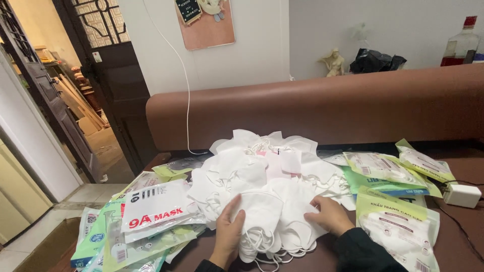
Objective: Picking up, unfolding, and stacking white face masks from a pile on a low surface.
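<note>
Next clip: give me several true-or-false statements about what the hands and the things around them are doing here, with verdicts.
1. Both hands rest on a pile of white face masks. True.
2. The left hand holds a pair of scissors. False: it grips the edge of a white mask, with no tool in view.
3. Sealed mask packets lie on both sides of the pile. True.
4. The right hand is lifted clear of the masks. False: it lies flat on them.
5. A white charger block sits at the right. True.

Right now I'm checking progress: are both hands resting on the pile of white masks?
Yes, the left hand and right hand both lie on the white masks heaped on the table.
</note>
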